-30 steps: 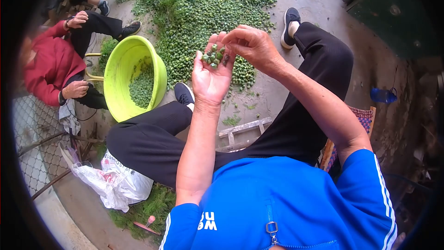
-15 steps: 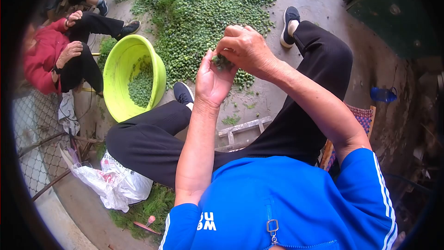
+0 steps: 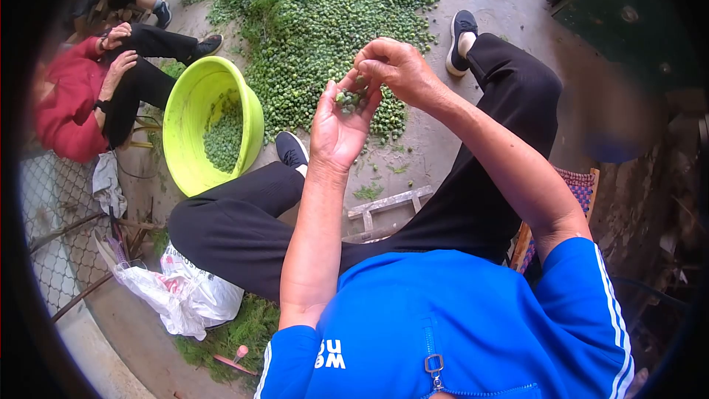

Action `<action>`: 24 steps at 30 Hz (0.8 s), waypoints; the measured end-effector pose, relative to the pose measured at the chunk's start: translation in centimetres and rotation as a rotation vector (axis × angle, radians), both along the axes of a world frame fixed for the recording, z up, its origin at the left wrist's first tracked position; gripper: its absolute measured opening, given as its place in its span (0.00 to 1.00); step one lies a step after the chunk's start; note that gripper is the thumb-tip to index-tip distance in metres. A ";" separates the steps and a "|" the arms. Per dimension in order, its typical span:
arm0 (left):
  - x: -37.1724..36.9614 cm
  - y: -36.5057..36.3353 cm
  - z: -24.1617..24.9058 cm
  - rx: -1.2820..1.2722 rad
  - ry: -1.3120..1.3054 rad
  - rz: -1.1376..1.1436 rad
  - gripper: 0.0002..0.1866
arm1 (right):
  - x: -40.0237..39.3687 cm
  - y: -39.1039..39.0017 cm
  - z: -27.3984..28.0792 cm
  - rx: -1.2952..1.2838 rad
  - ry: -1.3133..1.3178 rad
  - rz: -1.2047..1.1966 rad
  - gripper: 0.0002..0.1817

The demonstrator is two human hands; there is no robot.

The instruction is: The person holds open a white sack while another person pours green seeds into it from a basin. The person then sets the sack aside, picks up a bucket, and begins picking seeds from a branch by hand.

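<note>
Palm up, my left hand (image 3: 341, 125) cups several small green fruits (image 3: 350, 100) against its curled fingers. My right hand (image 3: 393, 68) is just above and to the right, its thumb and forefinger pinched together over the left fingertips; what they pinch, if anything, is too small to tell. Beyond both hands, a large heap of the same green fruits (image 3: 332, 22) with feathery sprigs covers the floor. To the left stands a yellow-green tub (image 3: 177, 129), tilted, with green fruits (image 3: 224, 139) in its bottom.
A person in red (image 3: 70, 114) sits left of the tub, and another person's leg (image 3: 148, 0) shows at upper left. A white bag (image 3: 185, 292) lies by my left knee. A low wooden frame (image 3: 388, 207) is between my legs. A woven chair (image 3: 576, 185) is at right.
My right hand has lifted slightly off the left palm, so more of the fruits there show. The person in red has shifted, hands closer together.
</note>
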State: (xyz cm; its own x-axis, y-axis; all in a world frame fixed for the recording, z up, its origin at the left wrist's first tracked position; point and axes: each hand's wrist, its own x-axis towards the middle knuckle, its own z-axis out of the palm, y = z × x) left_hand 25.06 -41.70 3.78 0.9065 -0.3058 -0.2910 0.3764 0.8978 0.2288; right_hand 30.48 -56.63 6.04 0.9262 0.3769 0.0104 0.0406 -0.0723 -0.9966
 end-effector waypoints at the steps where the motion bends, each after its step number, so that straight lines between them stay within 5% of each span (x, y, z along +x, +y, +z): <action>1: 0.0 0.0 0.2 -0.006 0.010 0.011 0.18 | 0.1 -0.1 0.0 0.026 0.058 0.006 0.05; 8: 0.0 -0.1 0.2 0.179 0.028 0.028 0.13 | 0.3 -0.2 -0.7 -0.113 -0.129 -0.044 0.07; 20: 0.5 0.1 -1.4 0.296 0.112 0.106 0.09 | 0.3 -0.4 -1.0 -0.061 0.003 0.008 0.08; 24: 0.6 0.4 -1.7 0.272 0.153 0.132 0.08 | 0.6 -1.4 -0.4 0.140 0.166 -0.003 0.08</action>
